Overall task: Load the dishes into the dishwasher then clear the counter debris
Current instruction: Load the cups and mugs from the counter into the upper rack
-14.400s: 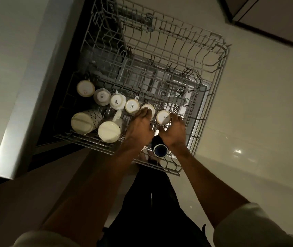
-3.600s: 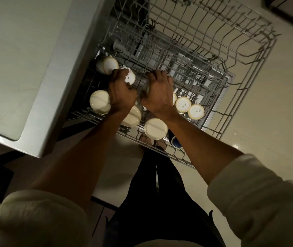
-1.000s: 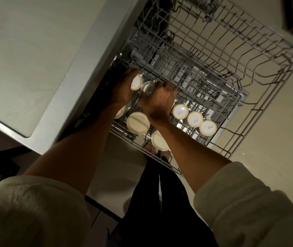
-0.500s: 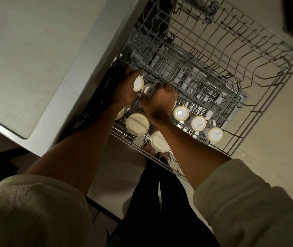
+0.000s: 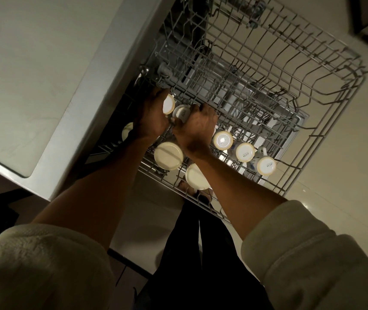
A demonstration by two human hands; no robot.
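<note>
The grey wire dishwasher rack (image 5: 326, 121) is pulled out below me, with several white cups standing upside down along its near side. My left hand (image 5: 151, 118) grips one upturned cup (image 5: 169, 104) near the rack's left rail. My right hand (image 5: 197, 128) grips the cup beside it (image 5: 181, 113), whose base shows printed lettering. Three more upturned cups (image 5: 245, 152) stand in a row to the right of my right hand. Two larger cups (image 5: 168, 155) sit nearer to me, under my wrists.
The pale counter (image 5: 33, 70) with its light edge runs along the left of the rack. The far and right parts of the rack hold nothing. Pale floor (image 5: 344, 175) lies to the right. My dark trousers (image 5: 200, 253) are below the rack's near rim.
Both hands have stayed on the two cups at the rack's left rail over the last second. The view has shifted slightly; 3.6 s ago the hands were nearer the rack's front.
</note>
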